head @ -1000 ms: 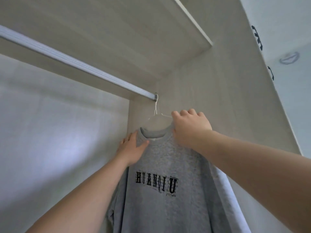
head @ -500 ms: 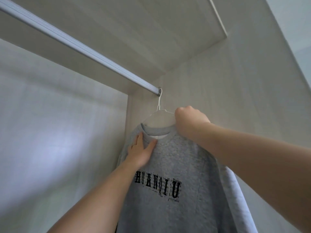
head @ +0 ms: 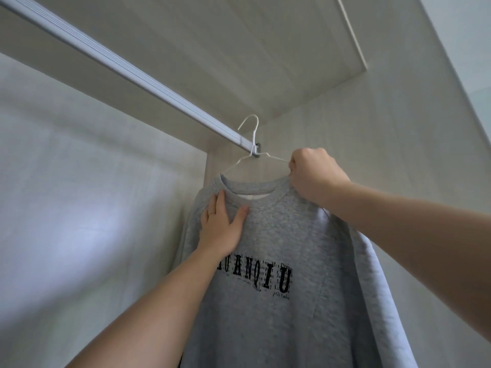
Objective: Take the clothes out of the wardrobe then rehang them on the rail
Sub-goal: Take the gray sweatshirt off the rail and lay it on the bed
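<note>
A grey sweatshirt (head: 279, 309) with black lettering hangs on a white wire hanger (head: 249, 152). The hanger's hook stands above the silver rail (head: 127, 73), lifted clear of it near the rail's right end. My right hand (head: 316, 176) is shut on the hanger's right arm together with the sweatshirt's shoulder. My left hand (head: 223, 227) lies flat, fingers spread, on the sweatshirt's chest just below the collar on the left.
The rail runs from the upper left down to the wardrobe's right side wall (head: 385, 155). A shelf board (head: 239, 49) sits close above it. The pale back wall (head: 79, 195) fills the left.
The hanger has risen: its hook, which sat on the rail, now stands above it. My right hand went up with it. My left hand slid lower onto the chest.
</note>
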Available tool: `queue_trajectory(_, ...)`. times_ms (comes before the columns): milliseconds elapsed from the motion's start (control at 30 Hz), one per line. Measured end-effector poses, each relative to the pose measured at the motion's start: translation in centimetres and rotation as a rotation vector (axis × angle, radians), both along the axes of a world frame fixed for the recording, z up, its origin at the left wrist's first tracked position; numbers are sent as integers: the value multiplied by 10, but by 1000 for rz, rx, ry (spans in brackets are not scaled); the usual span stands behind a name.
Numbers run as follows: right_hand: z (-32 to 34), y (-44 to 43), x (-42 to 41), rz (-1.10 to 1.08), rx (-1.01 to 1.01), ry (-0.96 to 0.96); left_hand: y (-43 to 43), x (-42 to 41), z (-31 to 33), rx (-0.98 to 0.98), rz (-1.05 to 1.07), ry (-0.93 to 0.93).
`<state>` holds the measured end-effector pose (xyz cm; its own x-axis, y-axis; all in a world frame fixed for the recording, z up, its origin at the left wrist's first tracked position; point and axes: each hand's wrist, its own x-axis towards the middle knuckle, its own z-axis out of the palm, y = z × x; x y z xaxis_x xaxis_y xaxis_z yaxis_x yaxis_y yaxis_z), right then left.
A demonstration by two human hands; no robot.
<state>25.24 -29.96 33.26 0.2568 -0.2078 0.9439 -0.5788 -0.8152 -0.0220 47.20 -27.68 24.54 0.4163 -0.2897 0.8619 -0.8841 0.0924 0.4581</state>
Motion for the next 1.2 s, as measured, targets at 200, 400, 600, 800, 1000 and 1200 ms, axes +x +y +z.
queue_trajectory(200, -24, -4, -47, 37, -77, -17, 12, -28, -3, -169, 158, -180)
queue_trajectory(400, -85, -10, -129, 44, -175, -32, 17, -85, -19, -302, 192, -339)
queue_trajectory(600, -129, -5, -233, -23, -232, -30, 14, -177, -51, -404, -59, -453)
queue_trajectory(800, -181, 11, -352, -184, -144, -64, -3, -281, -98, -384, -192, -471)
queue_trajectory(1000, -239, 35, -481, -347, 53, -121, -14, -417, -159, -345, -367, -434)
queue_trajectory(1200, -307, 55, -607, -471, 308, -188, -40, -550, -230, -282, -557, -376)
